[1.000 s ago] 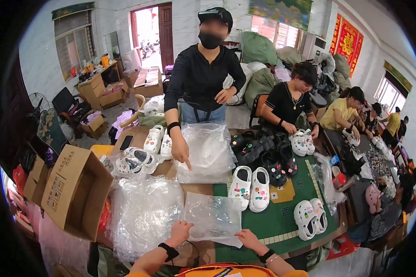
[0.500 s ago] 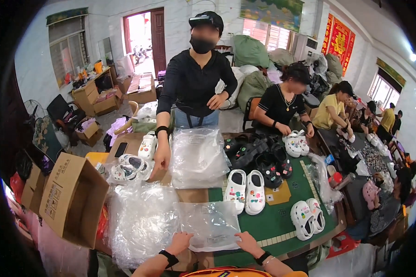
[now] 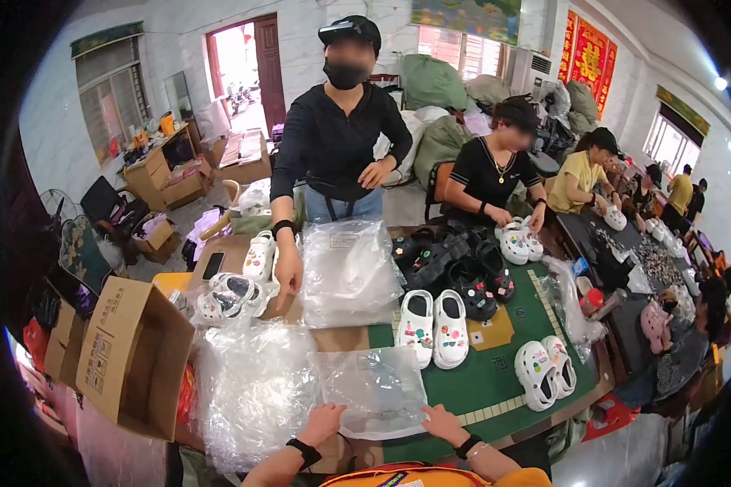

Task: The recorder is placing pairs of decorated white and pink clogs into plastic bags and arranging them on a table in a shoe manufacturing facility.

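Note:
A clear plastic bag (image 3: 374, 390) lies flat on the table in front of me. Its near left corner is pinched in my left hand (image 3: 323, 422), and my right hand (image 3: 445, 424) grips the near right edge. Just beyond the bag stands a pair of white clogs with colourful charms, the left clog (image 3: 416, 329) beside the right clog (image 3: 451, 329). To the left of my left hand spreads a heap of clear plastic bags (image 3: 256, 390). Another pair of white clogs (image 3: 544, 372) sits to the right of my right hand.
An open cardboard box (image 3: 134, 357) stands at the left. Black clogs (image 3: 471, 288) and a stack of plastic bags (image 3: 349, 272) lie farther back, with more white clogs (image 3: 227, 296) at the left. A standing person (image 3: 341, 138) reaches over the table; a seated person (image 3: 495, 174) handles white clogs.
My view has shifted slightly. Both my hands stay at the bag's near side. The standing person's lowered hand has drawn its fingers in; farther right, a person in yellow now holds up a white clog.

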Motion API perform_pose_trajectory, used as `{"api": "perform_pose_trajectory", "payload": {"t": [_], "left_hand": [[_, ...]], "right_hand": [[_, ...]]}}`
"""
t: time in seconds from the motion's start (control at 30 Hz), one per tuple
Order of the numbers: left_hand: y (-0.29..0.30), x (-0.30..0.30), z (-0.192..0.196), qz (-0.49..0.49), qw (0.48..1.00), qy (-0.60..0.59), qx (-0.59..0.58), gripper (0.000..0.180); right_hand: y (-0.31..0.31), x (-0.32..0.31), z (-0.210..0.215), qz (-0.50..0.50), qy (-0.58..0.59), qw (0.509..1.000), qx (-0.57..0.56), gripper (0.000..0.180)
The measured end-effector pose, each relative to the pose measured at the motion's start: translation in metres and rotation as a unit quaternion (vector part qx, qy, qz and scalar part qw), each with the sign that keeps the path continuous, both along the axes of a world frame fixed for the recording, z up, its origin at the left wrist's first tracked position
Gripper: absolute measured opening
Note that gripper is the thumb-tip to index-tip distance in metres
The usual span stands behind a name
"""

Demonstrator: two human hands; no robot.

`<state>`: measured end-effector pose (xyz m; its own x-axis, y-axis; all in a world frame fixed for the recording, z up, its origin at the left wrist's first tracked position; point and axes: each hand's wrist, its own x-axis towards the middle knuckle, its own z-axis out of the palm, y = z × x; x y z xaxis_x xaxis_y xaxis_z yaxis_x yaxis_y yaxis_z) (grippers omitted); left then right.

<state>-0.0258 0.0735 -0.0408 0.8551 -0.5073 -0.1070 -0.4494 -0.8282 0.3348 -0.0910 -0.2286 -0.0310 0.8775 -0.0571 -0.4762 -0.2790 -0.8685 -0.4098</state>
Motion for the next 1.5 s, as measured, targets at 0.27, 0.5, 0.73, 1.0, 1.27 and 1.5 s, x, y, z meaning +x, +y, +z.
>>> {"api": "perform_pose_trajectory", "payload": {"t": [0.27, 0.5, 0.73, 1.0, 1.27, 1.5], "left_hand": [[0.004, -0.009, 0.004, -0.027, 0.995, 0.079, 0.058, 0.026], [0.010, -0.011, -0.006, -0.041, 0.991, 0.102, 0.072, 0.027], [0.007, -0.014, -0.002, -0.046, 0.988, 0.113, 0.099, 0.029], [0.012, -0.014, -0.014, -0.047, 0.988, 0.107, 0.096, 0.027], [0.013, -0.013, -0.021, -0.044, 0.989, 0.097, 0.100, 0.026], [0.013, -0.014, -0.018, -0.042, 0.986, 0.119, 0.112, 0.026]], "right_hand": [[0.001, -0.007, -0.004, 0.011, -0.099, 0.995, 0.010, 0.049], [-0.004, -0.003, -0.028, -0.012, -0.097, 0.994, 0.042, 0.034], [-0.006, -0.006, -0.032, 0.016, -0.116, 0.992, 0.042, 0.036], [-0.004, -0.003, -0.020, 0.031, -0.075, 0.995, 0.063, 0.038], [-0.007, -0.006, -0.032, 0.039, -0.076, 0.993, 0.087, 0.038], [-0.008, -0.011, -0.042, 0.065, -0.091, 0.990, 0.091, 0.039]]}}
